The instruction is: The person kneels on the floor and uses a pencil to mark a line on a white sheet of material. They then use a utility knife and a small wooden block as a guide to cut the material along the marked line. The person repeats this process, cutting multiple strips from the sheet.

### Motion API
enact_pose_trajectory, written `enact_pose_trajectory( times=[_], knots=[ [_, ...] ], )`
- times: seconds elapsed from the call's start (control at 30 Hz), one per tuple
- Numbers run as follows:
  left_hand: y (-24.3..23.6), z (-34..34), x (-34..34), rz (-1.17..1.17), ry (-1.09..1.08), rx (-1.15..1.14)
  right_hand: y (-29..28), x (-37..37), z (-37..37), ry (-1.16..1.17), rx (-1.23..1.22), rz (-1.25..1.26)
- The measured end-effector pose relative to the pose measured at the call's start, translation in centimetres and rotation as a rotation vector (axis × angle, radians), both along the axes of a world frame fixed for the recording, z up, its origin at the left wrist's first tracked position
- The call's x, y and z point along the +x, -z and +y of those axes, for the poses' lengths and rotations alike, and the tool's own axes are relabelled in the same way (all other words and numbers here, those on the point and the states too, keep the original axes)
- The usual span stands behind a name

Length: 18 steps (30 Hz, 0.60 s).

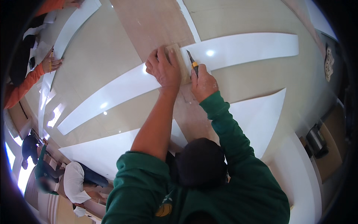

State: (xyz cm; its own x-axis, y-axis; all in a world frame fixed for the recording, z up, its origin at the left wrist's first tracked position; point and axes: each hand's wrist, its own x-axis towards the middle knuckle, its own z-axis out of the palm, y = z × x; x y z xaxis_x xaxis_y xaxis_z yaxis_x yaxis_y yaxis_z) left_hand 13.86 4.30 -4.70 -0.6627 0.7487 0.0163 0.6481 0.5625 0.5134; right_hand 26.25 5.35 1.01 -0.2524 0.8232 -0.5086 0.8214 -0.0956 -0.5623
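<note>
Head view, strip: long curved white strip [244,48] lying flat across the table [231,18] and over its brown band [145,22], under both hands.
Strip feel: guessing light, bendy along its length and kinda slick given the shine; the thin edges probably chip or crease easily.
Where to grab: I'd go for both long edges near the middle, or two hands well apart so the ends don't flop.
Left hand [164,69]: half curled, fingers spread, pressing down around a wooden block [185,65] that sits across the strip. Can't tell if it's really gripping the block.
Right hand [204,84]: closed around a knife [194,65], yellow and black, blade tip over the strip just beside the block.
Main count: one strip under the hands, one block, one knife, two hands.
Other white stuff: white sheet [257,115] showing either side of the arms, one or two pieces, can't tell; more narrow strip [76,24] at far left, count unclear.
People: at least four others, one with an orange sleeve [26,87].
</note>
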Motion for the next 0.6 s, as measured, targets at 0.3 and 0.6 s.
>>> enact_pose_trajectory(
  times=[0.3,0.6],
  knots=[
    [0.0,-0.5,-0.3,0.027,0.0,0.001,1.2,-1.7,0.0,-0.048,-0.017,-0.031],
    [0.1,-0.1,-0.2,0.022,0.005,0.008,1.9,-1.6,0.1,-0.049,0.004,-0.024]
  ],
)
